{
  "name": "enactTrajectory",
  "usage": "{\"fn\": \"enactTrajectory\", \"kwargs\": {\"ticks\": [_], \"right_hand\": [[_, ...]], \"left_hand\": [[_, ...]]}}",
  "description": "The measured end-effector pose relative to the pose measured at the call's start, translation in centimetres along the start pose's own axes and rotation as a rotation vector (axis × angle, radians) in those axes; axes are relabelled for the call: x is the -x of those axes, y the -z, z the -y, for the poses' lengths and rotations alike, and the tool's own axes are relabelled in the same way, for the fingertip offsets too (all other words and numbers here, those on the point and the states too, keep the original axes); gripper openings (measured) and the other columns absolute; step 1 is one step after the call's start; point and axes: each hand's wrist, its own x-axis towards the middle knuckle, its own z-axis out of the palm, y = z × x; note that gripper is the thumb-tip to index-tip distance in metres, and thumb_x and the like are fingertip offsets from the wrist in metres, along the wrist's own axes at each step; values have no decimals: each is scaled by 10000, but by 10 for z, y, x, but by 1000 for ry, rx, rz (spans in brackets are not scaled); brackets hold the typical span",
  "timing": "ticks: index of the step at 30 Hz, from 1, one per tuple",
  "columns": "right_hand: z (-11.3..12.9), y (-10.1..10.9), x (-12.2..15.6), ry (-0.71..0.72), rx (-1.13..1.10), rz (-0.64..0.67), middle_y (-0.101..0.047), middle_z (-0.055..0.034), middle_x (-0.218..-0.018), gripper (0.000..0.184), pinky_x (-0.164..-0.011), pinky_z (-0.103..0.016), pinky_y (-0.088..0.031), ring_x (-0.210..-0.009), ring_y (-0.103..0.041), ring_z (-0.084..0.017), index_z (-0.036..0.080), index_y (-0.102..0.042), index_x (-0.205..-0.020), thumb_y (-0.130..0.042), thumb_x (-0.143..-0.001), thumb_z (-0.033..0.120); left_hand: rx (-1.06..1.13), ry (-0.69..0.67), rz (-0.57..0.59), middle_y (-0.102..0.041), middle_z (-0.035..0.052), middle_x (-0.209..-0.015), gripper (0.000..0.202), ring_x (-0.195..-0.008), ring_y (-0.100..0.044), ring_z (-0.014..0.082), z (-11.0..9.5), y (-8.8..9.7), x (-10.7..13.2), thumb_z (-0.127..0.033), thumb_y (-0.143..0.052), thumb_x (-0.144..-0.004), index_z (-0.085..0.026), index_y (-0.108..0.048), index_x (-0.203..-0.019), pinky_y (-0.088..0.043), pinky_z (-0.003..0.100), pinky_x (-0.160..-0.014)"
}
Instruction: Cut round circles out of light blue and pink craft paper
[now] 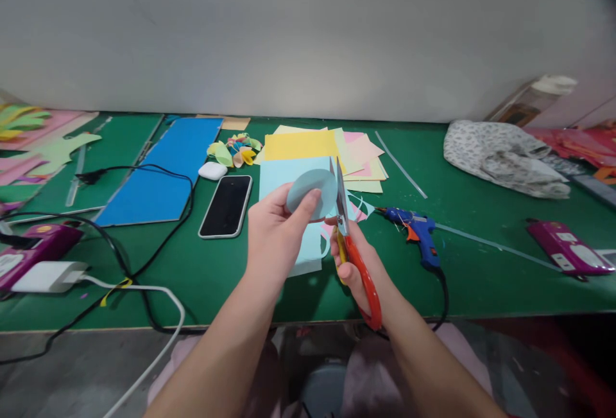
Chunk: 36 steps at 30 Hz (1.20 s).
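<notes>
Pinched in left hand point(275, 230): pale blue paper disc point(312, 194), thumb on the near face, fingers closed behind, held up above the middle of the green table point(481, 277). Disc edge round and clean on the left, right rim touching the scissor blades.

Right hand point(371, 259) closed through the red loops of the scissors point(362, 270). Blades pointing far and upward, tips nearly together, just right of the disc.

Directly below the hands: light blue sheet point(276, 177), near edge ragged, curled offcuts point(359, 209) beside it on the right. Fanned stack of yellow and pink paper point(337, 148) just beyond.

Left of the sheet: black phone point(226, 206), close by; white earbud case point(212, 170) and folded paper petals point(235, 149) farther back; blue card point(166, 167) farther left. Black cable point(144, 264) and white charger point(48, 277) at near left.

Right: blue glue gun point(416, 228) near the scissors hand, cord trailing over the near table edge. Open green surface from there to the purple device point(568, 250); crumpled cloth point(500, 158) far right. More bare green along the near edge under both forearms.
</notes>
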Motion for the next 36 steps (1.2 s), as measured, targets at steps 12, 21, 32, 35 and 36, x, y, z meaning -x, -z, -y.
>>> {"fn": "enactTrajectory", "kwargs": {"ticks": [12,21,32,35,36], "right_hand": [[-6,1,0,6,16,12,-463,9,-823,982,-534,-268,-364,-586,-403,-122,247,-444,-1241,-452,-506,898],[-6,2,0,15,39,31,-463,5,-831,949,-546,-265,-370,-589,-410,-120,243,-431,-1248,-460,-549,883],[-5,1,1,-2,20,28,-462,5,-824,928,-547,-261,-374,-594,-410,-120,244,-430,-1237,-443,-564,883],[-4,1,1,-10,11,28,-459,6,-818,931,-547,-262,-372,-594,-409,-121,241,-434,-1231,-451,-557,883],[-3,1,1,-15,11,28,-459,7,-817,930,-547,-262,-373,-595,-412,-121,242,-435,-1230,-449,-558,884]], "left_hand": [[-8,-14,-8,-655,-16,-695,208,-647,-599,132,-2,3,-3,-361,-711,-714,-178,-706,-812,-577,261,-609],[-42,-21,16,-634,-16,-678,218,-634,-583,129,-1,4,-4,-369,-698,-721,-172,-703,-811,-574,262,-591],[57,26,30,-654,-11,-707,219,-649,-594,127,-1,2,-3,-363,-722,-711,-177,-709,-825,-578,255,-580],[72,33,31,-658,-16,-706,204,-650,-598,126,-1,2,-2,-351,-728,-708,-185,-713,-827,-578,252,-575],[74,34,33,-658,-17,-705,199,-650,-599,126,-1,2,-2,-348,-729,-708,-188,-714,-825,-578,251,-572]]}}
